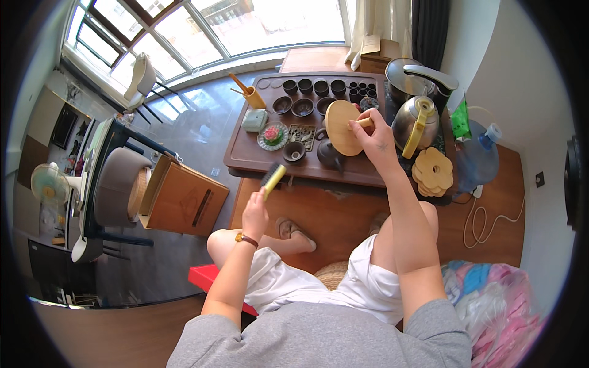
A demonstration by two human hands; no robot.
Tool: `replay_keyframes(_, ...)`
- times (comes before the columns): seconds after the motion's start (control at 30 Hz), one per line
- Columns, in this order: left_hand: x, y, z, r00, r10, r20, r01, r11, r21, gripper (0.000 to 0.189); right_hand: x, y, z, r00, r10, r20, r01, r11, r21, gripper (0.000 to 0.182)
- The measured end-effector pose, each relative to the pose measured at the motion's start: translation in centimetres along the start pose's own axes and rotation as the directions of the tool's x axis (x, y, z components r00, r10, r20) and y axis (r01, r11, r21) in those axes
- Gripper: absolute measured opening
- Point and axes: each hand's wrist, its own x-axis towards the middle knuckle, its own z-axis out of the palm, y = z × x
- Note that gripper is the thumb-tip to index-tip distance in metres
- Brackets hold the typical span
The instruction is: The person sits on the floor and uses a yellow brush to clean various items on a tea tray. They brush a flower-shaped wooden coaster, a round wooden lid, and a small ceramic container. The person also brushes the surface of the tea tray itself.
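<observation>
My left hand (255,212) grips the handle of a yellow-green brush with dark bristles (274,178), held just off the front edge of the dark wooden tea tray (257,163). My right hand (376,137) pinches the short peg of a round, light wooden disc (341,128), tilted above the tray. Partly behind the disc, a dark teapot (328,154) stands on the tray. To its left are a dark cup (294,152), a patterned square plate (302,134) and a pink lotus ornament on a glass dish (273,134). Dark bowls (302,107) and small cups (305,86) stand farther back.
A steel kettle (416,122) with a yellow handle, a lidded glass pot (405,80) and stacked flower-shaped wooden coasters (432,171) are at the right. Beyond stands a large water bottle (478,161). A bamboo tool holder (254,98) is at the tray's back left; a cardboard box (188,198) stands left.
</observation>
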Motion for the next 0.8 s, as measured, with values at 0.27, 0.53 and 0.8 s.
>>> replay_keyframes(0.27,0.4,-0.7,-0.9,0.985,-0.103,-0.136,0.112,0.992,0.062,0.044,-0.1,-0.4,-0.6,0.999,0.03,0.01,-0.03,1.0,0.004,0.025)
replay_keyframes(0.53,0.7,2.0,-1.0,0.999,0.006,0.042,-0.014,0.982,0.188,0.051,0.0,-0.2,-0.5,1.0,0.004,-0.018,-0.004,1.0,0.001,0.025)
replay_keyframes(0.8,1.3,3.8,-1.6,0.994,0.088,0.063,-0.092,0.993,0.068,0.047,0.1,0.2,-0.5,1.0,-0.002,-0.025,0.002,1.0,0.008,0.025)
